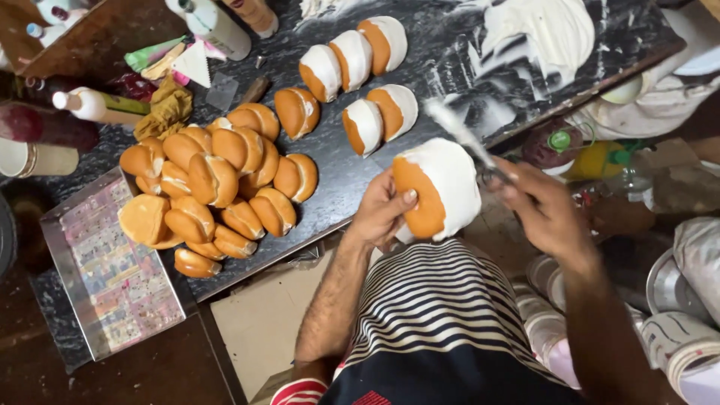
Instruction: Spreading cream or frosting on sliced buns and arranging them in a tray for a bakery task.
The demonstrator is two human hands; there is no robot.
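A: Hand status?
B: Left hand gripping cream-coated bun, held just off the counter's near edge. Right hand closed on a spatula, blade blurred above the bun.
A: Rest?
B: Plain buns piled by the tray; coated buns mid-counter.

Bun pile on counter ctr, tray to its left, creamed buns behind, held bun in front.
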